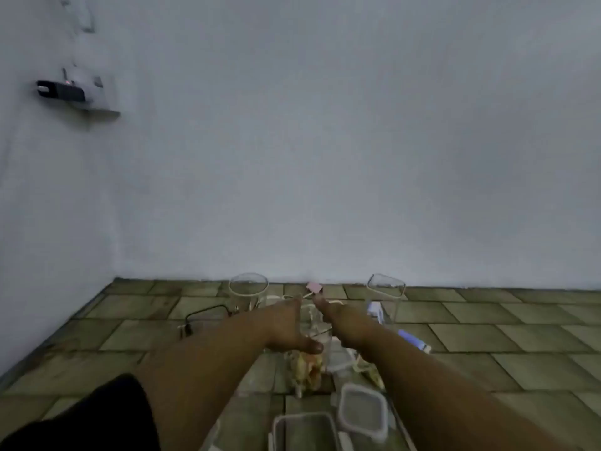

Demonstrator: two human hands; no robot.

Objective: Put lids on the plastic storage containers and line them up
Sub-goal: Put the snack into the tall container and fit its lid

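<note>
Clear plastic containers are shown standing on a green-brown tiled floor before a pale wall. Only the head view is given, and it is dim and blurred.

Two bare arms are stretched forward. The left hand is held with fingers extended and thumb spread, laid against the near side of the middle container. The right hand is reached to the other side of that container. Whether its fingers are curled cannot be told.

A round container is placed at the rear left and a squarish container at the rear right. Both are seen open-topped.

Nearest the camera, a rounded-square lid is left loose on the tiles. Just beside it is a second lid-like piece (cut off by the frame edge). A black cable is trailed at the left.

The task is judged to be barely begun. No container is seen capped and no row is formed. Every lid remains to be fitted and the containers lined up.
</note>
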